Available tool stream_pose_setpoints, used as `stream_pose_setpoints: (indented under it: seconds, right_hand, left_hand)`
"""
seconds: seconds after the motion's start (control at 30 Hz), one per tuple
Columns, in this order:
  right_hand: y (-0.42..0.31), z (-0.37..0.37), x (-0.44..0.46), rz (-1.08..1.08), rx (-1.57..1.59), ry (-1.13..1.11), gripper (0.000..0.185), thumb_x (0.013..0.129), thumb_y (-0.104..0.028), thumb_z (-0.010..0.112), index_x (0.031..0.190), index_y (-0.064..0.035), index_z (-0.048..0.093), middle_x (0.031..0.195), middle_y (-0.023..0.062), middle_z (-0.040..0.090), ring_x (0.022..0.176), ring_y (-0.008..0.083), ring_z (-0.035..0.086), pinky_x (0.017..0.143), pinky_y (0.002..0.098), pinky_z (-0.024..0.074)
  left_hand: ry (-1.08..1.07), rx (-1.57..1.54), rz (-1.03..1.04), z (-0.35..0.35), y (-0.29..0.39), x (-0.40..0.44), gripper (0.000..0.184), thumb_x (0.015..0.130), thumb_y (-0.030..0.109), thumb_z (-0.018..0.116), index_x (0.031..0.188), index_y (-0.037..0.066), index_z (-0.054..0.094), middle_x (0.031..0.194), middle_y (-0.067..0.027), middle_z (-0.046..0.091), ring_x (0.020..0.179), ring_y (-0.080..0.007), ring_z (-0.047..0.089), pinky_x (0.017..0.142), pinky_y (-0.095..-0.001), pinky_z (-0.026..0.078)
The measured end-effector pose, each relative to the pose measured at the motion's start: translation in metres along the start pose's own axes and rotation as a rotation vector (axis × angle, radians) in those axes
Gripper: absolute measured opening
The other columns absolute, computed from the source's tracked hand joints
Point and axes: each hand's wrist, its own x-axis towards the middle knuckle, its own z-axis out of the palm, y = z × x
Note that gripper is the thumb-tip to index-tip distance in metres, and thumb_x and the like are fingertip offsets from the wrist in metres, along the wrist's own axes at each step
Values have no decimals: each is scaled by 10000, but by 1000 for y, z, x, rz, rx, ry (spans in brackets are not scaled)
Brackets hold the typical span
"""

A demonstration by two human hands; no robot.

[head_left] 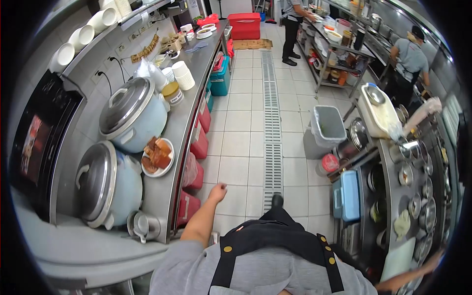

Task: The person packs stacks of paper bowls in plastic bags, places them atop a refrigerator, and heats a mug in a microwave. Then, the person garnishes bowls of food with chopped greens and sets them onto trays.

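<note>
Steel counter (pixel 392 191), shiny round bowl (pixel 424 247)

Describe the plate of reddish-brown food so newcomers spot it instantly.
Find the long steel counter on the left. At its near end stand two large lidded pots; beside them sits a white plate. Unlike the stacked white cups beyond, it holds reddish-brown chunks.
</note>
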Motion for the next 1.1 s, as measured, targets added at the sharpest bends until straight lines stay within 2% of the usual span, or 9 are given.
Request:
stream_pose_setpoints:
  seconds: [0.13,0.47,0.5,0.63,0.8,0.9,0.93,0.97,1.1]
  right_hand:
    - [-45,-49,78,290,11,-83,265,827,-231,630,953,1,642,860,197,672,837,350,652,751,473,496]
    - [-262,-257,447,90,-162,115,360,902,-198,603,1233,-55,611,950,76,703,880,233,655,814,415,495]
    - [-283,-280,504,43,209,48,212,848,-194,643,896,13,628,772,154,651,672,245,638,570,388,490]
    - [-402,-335,680,32,414,21,155,906,-159,628,914,-10,587,802,47,589,643,157,557,578,312,491]
    - [-528,-315,805,-44,504,64,114,915,-174,603,964,-71,597,809,18,605,619,111,572,484,247,401]
    - [-586,-283,816,58,326,-227,184,930,-198,596,1024,-45,635,842,65,651,608,166,601,489,325,469]
    - [-601,-277,818,-56,130,-382,205,932,-210,599,1047,-45,639,862,62,661,674,172,625,542,323,488]
    - [-646,-283,807,-9,-80,-508,270,946,-261,579,1135,-80,646,1025,64,698,902,190,652,839,296,500]
    - [-619,-245,899,-177,-310,-572,246,912,-256,622,1050,-55,660,907,96,680,875,241,658,752,404,517]
  left_hand:
    - [62,-188,-1,-11,73,132,315,844,189,665,1129,61,633,1026,-131,679,991,-287,646,877,-372,505]
    - [97,-227,-182,-20,137,216,183,803,242,751,921,106,721,763,-68,694,727,-178,663,691,-323,515]
    - [89,-310,-292,-25,133,232,215,828,310,743,885,103,725,726,-69,686,692,-162,654,637,-320,496]
    - [338,-473,-292,-50,142,286,331,939,381,602,846,86,718,720,-93,681,706,-220,650,676,-351,493]
    - [306,-447,-345,-70,126,410,352,974,379,532,934,72,698,774,-135,673,738,-290,652,729,-364,497]
    - [355,-420,-200,-100,136,490,292,952,344,579,1004,74,676,802,-135,669,744,-270,641,694,-368,490]
    - [307,-405,-257,-138,157,524,272,941,326,601,1019,75,670,804,-129,666,746,-253,637,681,-360,487]
    - [330,-413,-233,-162,160,562,257,925,307,630,1016,70,666,784,-110,651,730,-231,622,669,-349,481]
    - [622,-458,-119,-250,189,680,190,882,217,710,937,45,650,699,-28,556,638,-123,521,608,-293,442]
